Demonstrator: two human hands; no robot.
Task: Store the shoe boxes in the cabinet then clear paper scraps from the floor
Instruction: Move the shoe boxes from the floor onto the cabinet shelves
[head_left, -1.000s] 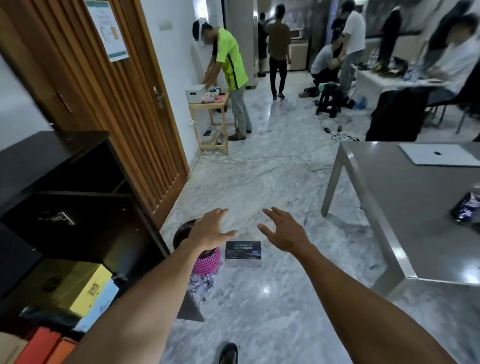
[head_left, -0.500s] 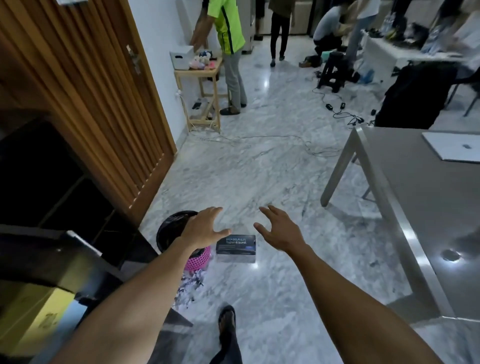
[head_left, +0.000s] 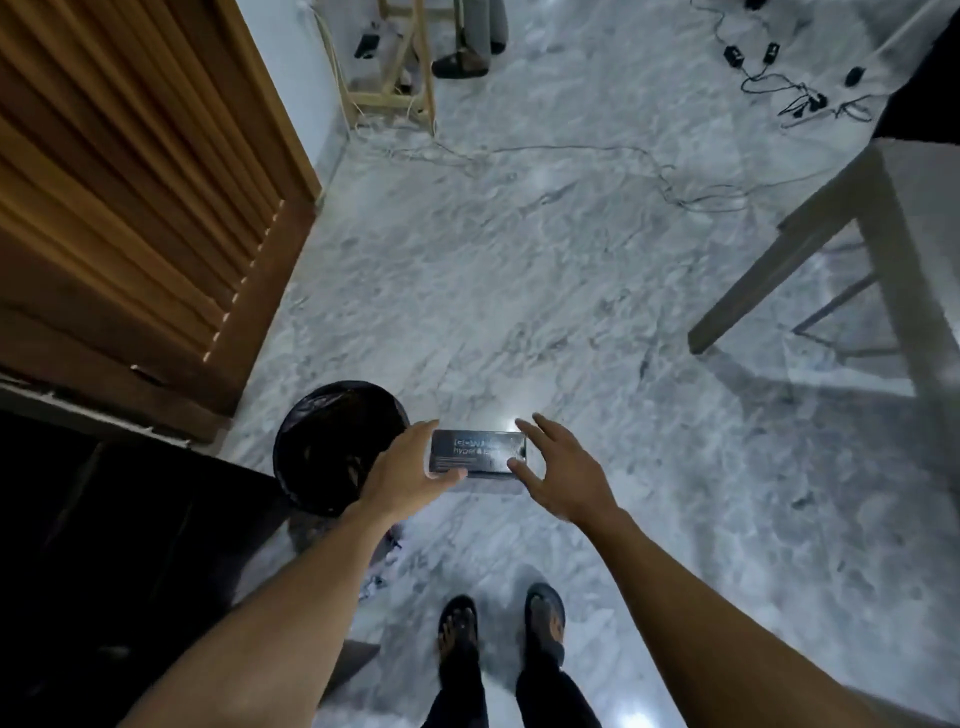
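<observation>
Head: left hand, right hand splayed, flanking box.

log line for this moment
step: reach shoe box | left hand: open, left end | right hand: open, right end | box: floor, beside bin

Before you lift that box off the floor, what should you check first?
1. Box closed: ok. The shoe box lies flat on the floor with its printed top up.
2. Hands on both ends: ok. The left hand is at its left end and the right hand at its right end.
3. Firm hold: cannot tell. The fingers are spread, and contact is unclear.
4. Room on the left: not ok. The black-lined bin stands right beside the left hand.
5. Feet out of the way: ok. The feet stand behind the box, apart from it.
6. Floor clean: not ok. Paper scraps lie near the bin.
</observation>
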